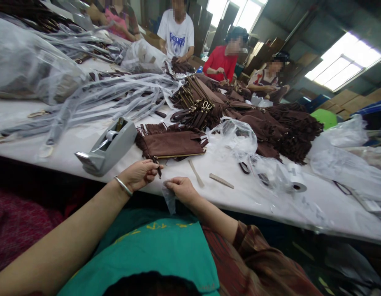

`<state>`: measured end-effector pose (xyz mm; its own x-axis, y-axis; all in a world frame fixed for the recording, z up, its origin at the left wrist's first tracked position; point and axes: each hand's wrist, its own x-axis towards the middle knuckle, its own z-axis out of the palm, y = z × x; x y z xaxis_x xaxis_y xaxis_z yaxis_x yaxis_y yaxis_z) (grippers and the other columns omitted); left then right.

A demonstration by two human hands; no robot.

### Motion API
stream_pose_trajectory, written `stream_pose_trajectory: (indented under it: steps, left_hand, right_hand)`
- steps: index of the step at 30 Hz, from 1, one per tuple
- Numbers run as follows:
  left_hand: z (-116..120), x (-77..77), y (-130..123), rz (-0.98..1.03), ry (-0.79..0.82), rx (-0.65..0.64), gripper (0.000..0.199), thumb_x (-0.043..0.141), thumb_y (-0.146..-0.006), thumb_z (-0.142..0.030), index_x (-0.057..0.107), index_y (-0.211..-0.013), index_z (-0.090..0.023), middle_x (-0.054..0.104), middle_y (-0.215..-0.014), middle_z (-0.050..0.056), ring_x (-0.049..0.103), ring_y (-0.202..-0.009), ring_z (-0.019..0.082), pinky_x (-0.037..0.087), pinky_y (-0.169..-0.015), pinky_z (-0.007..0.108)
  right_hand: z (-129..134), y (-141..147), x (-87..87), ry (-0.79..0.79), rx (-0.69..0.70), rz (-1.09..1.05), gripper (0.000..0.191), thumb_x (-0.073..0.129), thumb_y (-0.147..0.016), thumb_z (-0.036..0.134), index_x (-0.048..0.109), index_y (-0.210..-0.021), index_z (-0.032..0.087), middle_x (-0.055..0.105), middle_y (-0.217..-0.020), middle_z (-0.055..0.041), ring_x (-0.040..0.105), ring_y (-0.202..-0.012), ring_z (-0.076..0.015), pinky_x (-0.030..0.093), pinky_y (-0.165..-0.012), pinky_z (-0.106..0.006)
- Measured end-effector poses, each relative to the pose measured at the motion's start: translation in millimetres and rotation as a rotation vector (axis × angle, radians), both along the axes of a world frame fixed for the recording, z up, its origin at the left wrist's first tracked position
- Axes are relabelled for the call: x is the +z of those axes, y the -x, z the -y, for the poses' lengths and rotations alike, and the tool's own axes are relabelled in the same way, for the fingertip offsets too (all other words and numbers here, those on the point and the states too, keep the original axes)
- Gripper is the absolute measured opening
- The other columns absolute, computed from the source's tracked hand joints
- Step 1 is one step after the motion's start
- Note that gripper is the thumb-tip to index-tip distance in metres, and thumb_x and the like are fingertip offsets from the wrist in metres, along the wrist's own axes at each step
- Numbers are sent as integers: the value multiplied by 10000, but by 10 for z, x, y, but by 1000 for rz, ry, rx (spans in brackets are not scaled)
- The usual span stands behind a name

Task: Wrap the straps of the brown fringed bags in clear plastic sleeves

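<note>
A brown fringed pouch lies on the table in front of me, its zipper edge toward me. My left hand pinches the dark zipper pull that hangs from the pouch's near left corner. Just to the right, my right hand is closed on a small clear plastic bag, which hangs down past the table edge. The two hands are close together but apart. A grey tape dispenser stands to the left of the pouch.
Two flat strips, one being a tan strip, lie right of my hands. Beyond are a heap of brown fringed bags, plastic-wrapped straps, crumpled clear plastic and a white roll. Several people, one in a red top, work across the table.
</note>
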<state>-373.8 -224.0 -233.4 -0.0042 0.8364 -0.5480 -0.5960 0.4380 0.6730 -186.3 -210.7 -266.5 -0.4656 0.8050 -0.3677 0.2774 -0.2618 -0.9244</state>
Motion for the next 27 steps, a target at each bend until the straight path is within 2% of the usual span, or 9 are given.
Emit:
stream_pose_trajectory:
  steps: [5, 9, 15, 21, 25, 27]
  left_hand:
    - [36, -44, -11, -43, 37, 12, 138, 684, -700, -32, 571, -732, -104, 649, -797, 81, 457, -461, 26, 278, -336, 108]
    - [79, -91, -11, -186, 20, -83, 169, 769, -687, -135, 621, -763, -102, 688, -829, 108, 403, -409, 15, 187, -310, 124]
    - [100, -137, 9, -340, -65, -180, 202, 757, -727, -246, 661, -825, -96, 728, -951, 175, 428, -413, 24, 189, -329, 140]
    - [96, -122, -27, -349, -79, -153, 167, 725, -737, -193, 635, -850, -110, 737, -935, 171, 408, -399, 22, 203, -351, 153]
    - [106, -73, -25, -352, -90, -159, 174, 728, -746, -220, 623, -833, -111, 728, -952, 168, 432, -422, 24, 224, -357, 141]
    - [108, -36, -14, -328, -85, -166, 189, 743, -740, -233, 626, -826, -112, 722, -896, 144, 431, -428, 25, 224, -357, 133]
  right_hand:
    - [12, 8, -3, 42, -18, -36, 186, 668, -698, 320, 709, -684, 140, 624, -586, 7, 490, -535, -104, 370, -538, -227]
    - [27, 14, 0, 72, -21, -52, 182, 682, -690, 329, 701, -701, 149, 645, -610, -2, 525, -545, -116, 405, -551, -236]
    - [42, 17, 29, 23, 0, -27, 184, 659, -694, 328, 662, -650, 149, 603, -562, 13, 491, -518, -101, 374, -528, -224]
    - [34, 20, 38, 14, -2, -26, 183, 640, -704, 329, 654, -653, 154, 603, -573, 10, 481, -521, -102, 367, -529, -227]
    - [60, 15, 46, 5, 23, -27, 185, 636, -711, 324, 673, -683, 145, 594, -579, 14, 476, -530, -101, 368, -538, -227]
    - [85, 5, 70, -32, 51, 1, 183, 627, -723, 312, 694, -708, 142, 592, -579, 17, 478, -539, -102, 368, -546, -227]
